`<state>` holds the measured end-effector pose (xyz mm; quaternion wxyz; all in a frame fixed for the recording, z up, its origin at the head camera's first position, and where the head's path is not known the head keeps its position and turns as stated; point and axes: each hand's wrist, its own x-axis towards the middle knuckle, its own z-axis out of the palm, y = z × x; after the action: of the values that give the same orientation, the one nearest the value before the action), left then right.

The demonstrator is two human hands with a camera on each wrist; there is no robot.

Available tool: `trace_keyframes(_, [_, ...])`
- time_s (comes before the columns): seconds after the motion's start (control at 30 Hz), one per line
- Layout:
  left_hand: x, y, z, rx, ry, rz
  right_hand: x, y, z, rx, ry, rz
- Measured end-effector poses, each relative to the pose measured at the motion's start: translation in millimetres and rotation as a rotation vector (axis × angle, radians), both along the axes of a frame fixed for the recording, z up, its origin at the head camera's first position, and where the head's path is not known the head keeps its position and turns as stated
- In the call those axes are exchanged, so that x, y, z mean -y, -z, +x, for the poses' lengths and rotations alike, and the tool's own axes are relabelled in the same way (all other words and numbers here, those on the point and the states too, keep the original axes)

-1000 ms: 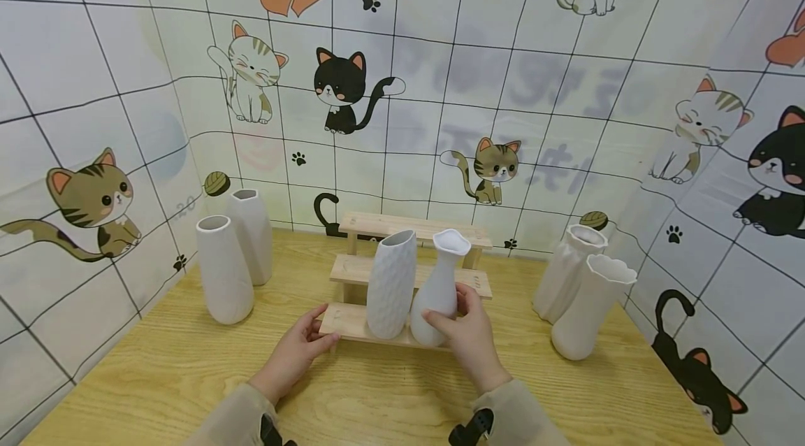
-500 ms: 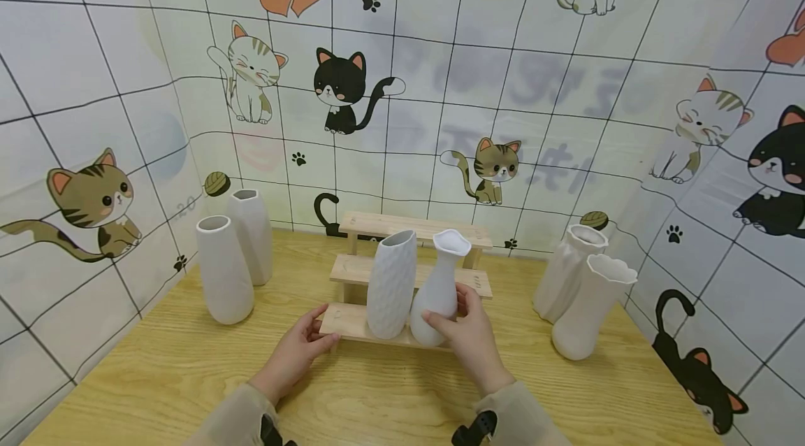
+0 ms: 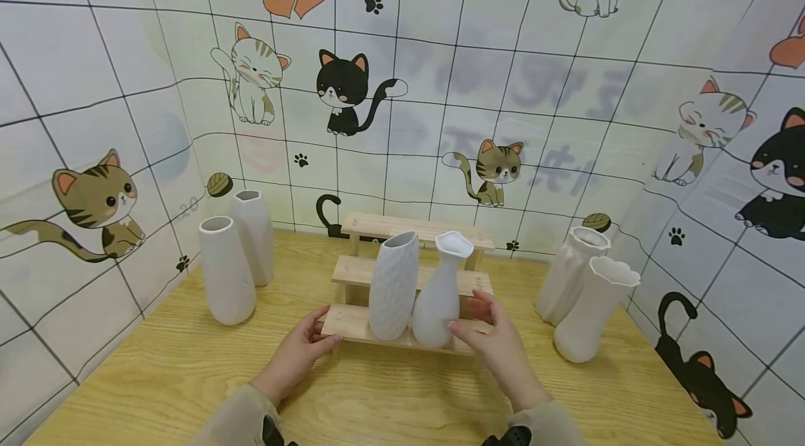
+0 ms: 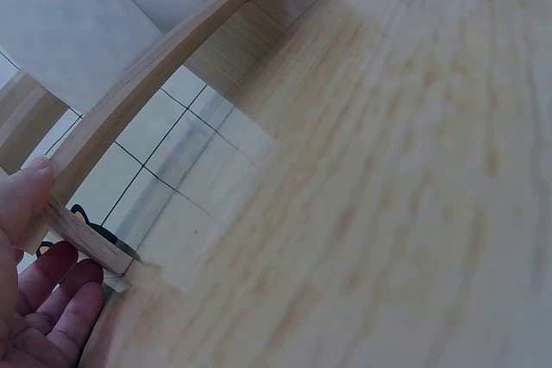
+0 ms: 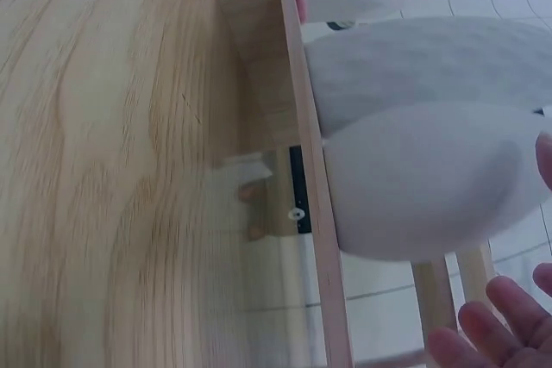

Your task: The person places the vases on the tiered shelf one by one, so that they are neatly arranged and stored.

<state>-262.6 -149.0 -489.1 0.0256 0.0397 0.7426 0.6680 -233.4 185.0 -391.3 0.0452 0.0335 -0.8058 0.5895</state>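
A three-tier wooden display stand (image 3: 352, 322) stands on the table, with two white vases side by side on its lowest step. One is a dimpled vase (image 3: 393, 292) with a slanted mouth; to its right is a smooth narrow-necked vase (image 3: 434, 310) with a wavy rim. My left hand (image 3: 300, 351) grips the left end of the lowest step, thumb at the front edge and fingers curled by the side leg (image 4: 93, 243). Beside the narrow-necked vase, my right hand (image 3: 499, 344) has its fingers spread; in the right wrist view, fingers (image 5: 492, 325) show apart from the vase.
Two plain white vases (image 3: 228, 275) stand at the left of the wooden table (image 3: 402, 404). At the right are a pleated vase (image 3: 560, 285) and a frilled-rim vase (image 3: 588, 317). A cat-patterned tiled wall covering (image 3: 415, 117) rises behind.
My right hand has let go of the narrow-necked vase and drawn slightly right and down, its fingers opening. The left hand stays at the stand, and the vases keep their places on the step.
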Motion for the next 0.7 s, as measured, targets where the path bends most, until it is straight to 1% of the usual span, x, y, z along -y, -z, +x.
trace_keyframes(0.17, [-0.5, -1.0, 0.6, 0.002, 0.008, 0.007, -26.2, 1.6, 2.7, 0.007, 0.061, 0.051])
trace_keyframes(0.33, [-1.4, -0.4, 0.7, 0.004, 0.013, 0.011, -54.7, 2.4, 5.7, 0.022, 0.145, 0.098])
trace_keyframes(0.4, [-1.7, 0.2, 0.5, 0.003, 0.008, 0.004, -65.8, 2.7, 7.1, 0.036, 0.192, 0.120])
trace_keyframes(0.57, [-1.3, 2.0, -0.3, 0.001, 0.003, 0.002, -90.5, 7.7, 7.5, 0.012, 0.299, 0.081])
trace_keyframes(0.7, [-0.8, 2.4, -0.5, -0.001, -0.002, 0.001, -106.6, 11.2, 6.1, -0.025, 0.423, 0.058])
